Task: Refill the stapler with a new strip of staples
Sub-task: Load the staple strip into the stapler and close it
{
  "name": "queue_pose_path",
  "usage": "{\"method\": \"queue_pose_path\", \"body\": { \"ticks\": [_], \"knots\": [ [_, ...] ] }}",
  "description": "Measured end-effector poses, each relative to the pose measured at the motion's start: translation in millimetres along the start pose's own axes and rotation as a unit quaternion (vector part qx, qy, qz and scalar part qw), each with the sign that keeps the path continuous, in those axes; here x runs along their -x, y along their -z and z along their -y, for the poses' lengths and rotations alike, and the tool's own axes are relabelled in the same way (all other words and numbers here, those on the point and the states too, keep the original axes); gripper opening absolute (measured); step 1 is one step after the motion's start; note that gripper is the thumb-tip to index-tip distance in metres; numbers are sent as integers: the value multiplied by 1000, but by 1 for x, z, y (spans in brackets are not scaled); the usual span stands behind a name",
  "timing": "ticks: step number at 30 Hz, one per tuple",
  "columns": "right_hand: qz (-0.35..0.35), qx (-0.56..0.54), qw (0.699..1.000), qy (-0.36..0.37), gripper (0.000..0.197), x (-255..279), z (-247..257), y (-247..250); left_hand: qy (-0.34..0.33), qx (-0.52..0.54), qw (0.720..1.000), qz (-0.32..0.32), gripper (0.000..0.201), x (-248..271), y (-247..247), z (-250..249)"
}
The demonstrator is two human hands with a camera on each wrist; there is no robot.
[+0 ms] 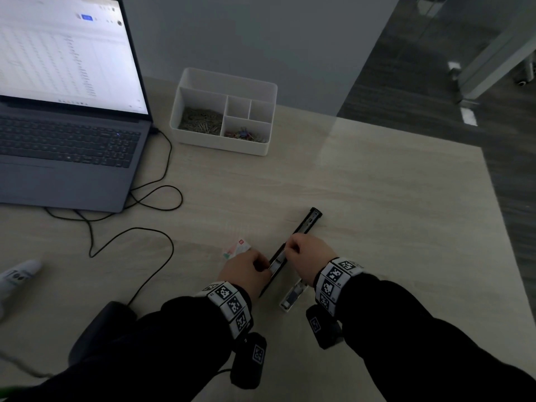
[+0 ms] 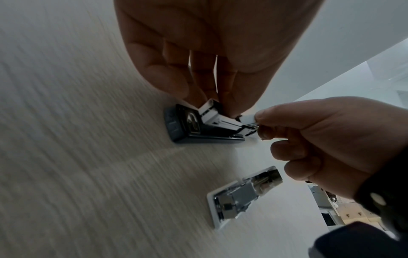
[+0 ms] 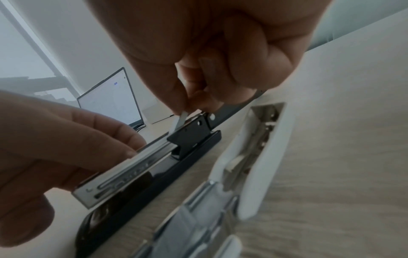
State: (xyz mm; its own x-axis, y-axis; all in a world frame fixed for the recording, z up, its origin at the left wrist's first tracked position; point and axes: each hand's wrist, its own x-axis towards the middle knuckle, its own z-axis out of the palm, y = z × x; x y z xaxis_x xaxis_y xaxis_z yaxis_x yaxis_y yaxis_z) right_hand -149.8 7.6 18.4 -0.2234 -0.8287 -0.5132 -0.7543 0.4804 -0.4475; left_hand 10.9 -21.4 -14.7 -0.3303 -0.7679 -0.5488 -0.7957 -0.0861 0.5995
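A long black stapler [image 1: 309, 221] [image 2: 176, 128] [image 3: 199, 144] lies opened flat on the pale wooden table, running diagonally. My left hand [image 1: 261, 266] [image 2: 205, 98] [image 3: 130, 148] pinches the front of its shiny metal magazine [image 1: 275, 264] [image 3: 119, 176]. Further along the rail my right hand [image 1: 290, 248] [image 2: 258, 124] [image 3: 192, 104] pinches a thin pale strip [image 3: 180, 120] that stands tilted over the black hinge block. Whether that strip is staples I cannot tell. A white stapler part with metal insides [image 1: 293, 297] [image 2: 243, 197] [image 3: 260, 157] lies just right of the base, under my right wrist.
A small staple box [image 1: 237, 248] lies just left of my left hand. Behind are an open laptop [image 1: 66, 140], its looping black cable [image 1: 145, 198] and a white organiser tray [image 1: 220, 146] with clips. A white object [image 1: 17, 275] lies far left. The table edge [image 1: 493, 198] runs along the right.
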Motion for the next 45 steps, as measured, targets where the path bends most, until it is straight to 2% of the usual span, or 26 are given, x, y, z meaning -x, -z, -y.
{"method": "queue_pose_path", "body": {
  "ticks": [5,7,9,12,15,16,18,21,25,28,31,35,37,40,45],
  "knots": [
    [19,1,1000,-1,21,3,2,-1,0,5,1000,1,9,1,1,0],
    [-12,-51,998,-21,24,1,-3,6,4,12,1000,10,10,1,2,1],
    [-74,-117,988,-68,20,-3,-12,13,6,18,1000,24,12,1,3,3],
    [-152,-241,944,-166,14,-13,-25,16,6,25,999,36,21,2,4,6],
    [-115,-411,875,-230,37,-20,-28,16,0,29,999,43,29,5,4,9],
    [-106,-425,868,-234,44,-22,-28,16,-1,34,998,47,31,6,5,11],
    [-104,-418,872,-230,53,-27,-29,15,-3,47,997,54,33,9,5,14],
    [-109,-429,866,-232,56,-33,-30,14,-20,55,996,65,36,16,6,18],
    [-88,-422,871,-235,58,-38,-26,10,-68,-20,996,56,45,22,7,19],
    [-85,-412,876,-236,48,-43,-21,8,-95,-59,993,38,42,24,6,17],
    [-84,-369,897,-229,41,-43,-16,8,-107,-72,991,28,37,24,5,16],
    [-124,-387,890,-205,44,-36,-11,14,-95,-74,992,32,35,23,4,16],
    [-116,-362,908,-176,33,-25,-7,20,-91,-71,993,36,35,22,3,16],
    [-129,-288,944,-93,25,-7,-7,22,-90,-74,992,42,35,20,2,16],
    [-96,-225,970,8,27,14,-10,15,-80,-67,994,42,34,21,1,17]
  ]
}}
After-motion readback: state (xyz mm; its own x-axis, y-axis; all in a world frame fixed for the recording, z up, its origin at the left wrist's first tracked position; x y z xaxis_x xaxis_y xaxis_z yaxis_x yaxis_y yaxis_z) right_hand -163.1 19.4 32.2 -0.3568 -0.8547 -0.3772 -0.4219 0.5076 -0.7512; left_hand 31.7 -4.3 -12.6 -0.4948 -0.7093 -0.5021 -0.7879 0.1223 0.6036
